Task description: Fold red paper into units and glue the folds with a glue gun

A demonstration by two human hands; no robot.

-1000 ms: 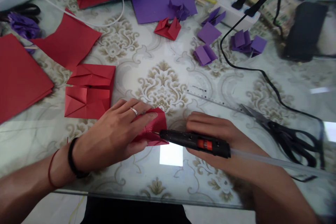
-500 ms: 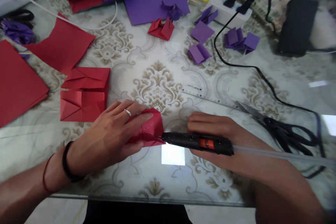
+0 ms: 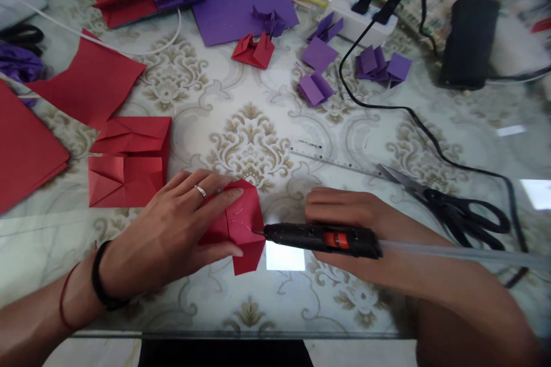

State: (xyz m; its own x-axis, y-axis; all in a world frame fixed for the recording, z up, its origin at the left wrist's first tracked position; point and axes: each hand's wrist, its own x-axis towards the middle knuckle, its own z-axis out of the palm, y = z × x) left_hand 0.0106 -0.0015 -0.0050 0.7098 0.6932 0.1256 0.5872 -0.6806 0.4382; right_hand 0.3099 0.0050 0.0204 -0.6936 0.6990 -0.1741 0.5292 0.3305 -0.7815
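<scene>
My left hand (image 3: 172,223) holds a folded red paper piece (image 3: 245,223) against the table, with fingers over its top and the thumb along its near side. Thin shiny glue lines curve across the paper's face. Wrapped round a black hot glue gun (image 3: 322,239) is my right hand (image 3: 357,212). The gun's nozzle meets the right edge of the red paper, and a clear glue stick (image 3: 430,249) runs out of its back. Left of the held paper lies a creased red paper square (image 3: 129,180), folded in from two sides.
Black scissors (image 3: 465,212) and a clear ruler (image 3: 340,163) lie right of centre. A black cable (image 3: 408,108) winds from a white power strip (image 3: 361,17). Small purple folded pieces (image 3: 316,89), a red one (image 3: 253,50) and red sheets (image 3: 26,149) lie around. A phone (image 3: 471,40) is far right.
The near flap of the red paper has swung down toward me and now lies spread out. The nozzle stays at the paper's right edge. The whole view has shifted slightly.
</scene>
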